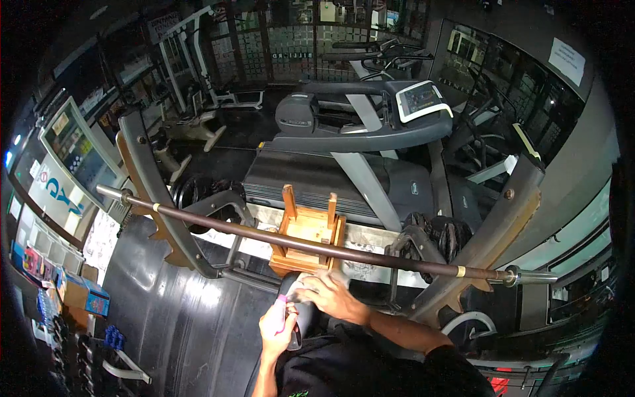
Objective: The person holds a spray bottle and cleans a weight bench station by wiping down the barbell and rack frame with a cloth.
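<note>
My left hand (276, 325) is wrapped round a slim pink object (282, 306), perhaps a small spray bottle; the fingers cover much of it. Just above and to the right, my right hand (331, 299) is closed over what looks like a whitish cloth (301, 291), somewhat blurred. Both hands are close together over a black padded bench end (289, 284). Beyond them, a long dark barbell bar (264, 231) without plates lies across two rack uprights. A wooden stool (307, 228) is behind the bar, its legs pointing up.
The left upright (159, 192) and right upright (489, 238) have notched hooks and flank the bench. A treadmill (331, 175) stands behind the stool. Black rubber flooring (165, 311) stretches to my left, with boxes (83, 294) and dumbbells along that side.
</note>
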Motion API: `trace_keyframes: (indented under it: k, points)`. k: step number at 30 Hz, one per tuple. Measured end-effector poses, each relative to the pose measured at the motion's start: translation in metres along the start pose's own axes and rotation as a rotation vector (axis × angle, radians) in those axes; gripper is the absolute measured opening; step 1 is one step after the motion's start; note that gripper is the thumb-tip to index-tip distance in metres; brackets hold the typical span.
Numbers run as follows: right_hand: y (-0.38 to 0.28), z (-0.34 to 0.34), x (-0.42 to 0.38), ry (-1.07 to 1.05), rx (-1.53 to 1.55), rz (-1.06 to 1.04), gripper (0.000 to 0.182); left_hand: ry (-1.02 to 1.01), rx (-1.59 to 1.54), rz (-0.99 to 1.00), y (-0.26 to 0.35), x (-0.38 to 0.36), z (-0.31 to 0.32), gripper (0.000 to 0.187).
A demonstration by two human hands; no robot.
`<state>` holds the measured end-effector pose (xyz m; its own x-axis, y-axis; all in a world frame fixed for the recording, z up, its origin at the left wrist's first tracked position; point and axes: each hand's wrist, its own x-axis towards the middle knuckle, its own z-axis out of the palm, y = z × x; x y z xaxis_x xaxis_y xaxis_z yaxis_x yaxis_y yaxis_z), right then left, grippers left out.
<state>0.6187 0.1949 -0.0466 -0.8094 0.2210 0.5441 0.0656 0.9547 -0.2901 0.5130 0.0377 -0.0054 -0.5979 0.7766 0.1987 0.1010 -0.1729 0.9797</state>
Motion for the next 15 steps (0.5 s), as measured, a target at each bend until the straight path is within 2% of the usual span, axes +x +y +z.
trace_keyframes:
  k: [2, 3, 4, 6, 7, 8, 10, 11, 13, 14, 15]
  points:
    - [0.009, 0.034, 0.001, -0.024, 0.464, 0.190, 0.021, 0.016, 0.038, 0.022, -0.006, -0.001, -0.006, 0.018]
    - [0.015, 0.065, -0.004, 0.007, 0.602, 0.486, 0.017, 0.025, -0.027, -0.025, -0.004, -0.002, -0.006, 0.018]
    - [0.032, 0.111, -0.012, 0.014, 1.158, 0.838, 0.027, 0.029, -0.023, -0.024, -0.001, -0.003, -0.006, 0.018]
    - [0.024, 0.101, 0.016, 0.343, 2.025, 1.093, 0.041, 0.046, 0.042, 0.036, 0.006, -0.004, -0.004, 0.017]
    - [0.031, 0.112, 0.022, 0.285, 2.218, 1.091, 0.053, 0.054, -0.007, 0.003, 0.007, -0.006, -0.003, 0.017]
    - [0.027, 0.113, 0.033, 0.280, 2.223, 1.093, 0.053, 0.058, -0.002, 0.001, 0.008, -0.007, -0.003, 0.017]
    - [0.018, 0.110, 0.055, 0.114, 2.520, 0.853, 0.046, 0.052, -0.019, 0.017, 0.010, -0.010, -0.003, 0.016]
    - [0.011, 0.102, 0.066, 0.113, 2.526, 0.856, 0.046, 0.067, -0.081, -0.051, 0.009, -0.012, -0.002, 0.016]
    - [0.000, 0.089, 0.086, 0.099, 1.807, 0.502, 0.040, 0.049, -0.017, -0.008, 0.012, -0.012, -0.001, 0.016]
    - [0.001, 0.089, 0.090, 0.099, 1.813, 0.500, 0.040, 0.027, 0.041, 0.036, 0.014, -0.011, -0.002, 0.017]
    - [0.003, 0.088, 0.093, 0.155, 2.034, 0.680, 0.038, 0.020, 0.034, 0.030, 0.010, -0.013, -0.003, 0.017]
